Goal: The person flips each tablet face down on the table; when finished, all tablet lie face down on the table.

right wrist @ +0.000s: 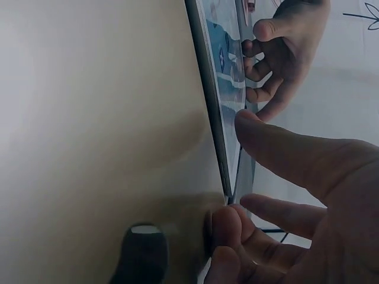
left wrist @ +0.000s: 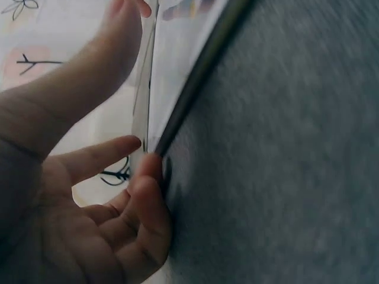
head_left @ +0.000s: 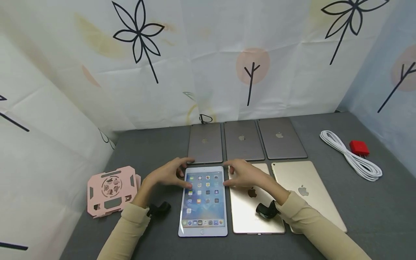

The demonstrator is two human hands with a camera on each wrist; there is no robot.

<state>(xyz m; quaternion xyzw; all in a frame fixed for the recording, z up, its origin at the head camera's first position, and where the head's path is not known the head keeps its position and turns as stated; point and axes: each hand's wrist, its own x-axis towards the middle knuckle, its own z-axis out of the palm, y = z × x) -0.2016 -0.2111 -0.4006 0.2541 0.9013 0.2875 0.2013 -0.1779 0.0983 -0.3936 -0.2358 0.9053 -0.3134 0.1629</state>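
A white tablet (head_left: 203,206) with its screen lit and rows of app icons lies face up in the middle of the table. My left hand (head_left: 168,173) holds its upper left side, thumb over the edge of the screen and fingers bent at the corner. At the opposite side my right hand (head_left: 242,173) holds the tablet, thumb against the right edge. The right wrist view shows this thumb (right wrist: 269,142) at the tablet's rim and the other fingers curled near the top corner. My right forearm crosses a gold tablet (head_left: 247,216) lying face down beside it.
Three grey tablets (head_left: 206,144) lie face down in a row behind. Another gold tablet (head_left: 312,195) lies to the right. A coiled white cable (head_left: 354,159) and a red charger plug (head_left: 359,148) are at far right, a pink case (head_left: 112,191) at left. Patterned cloth (head_left: 208,72) hangs behind.
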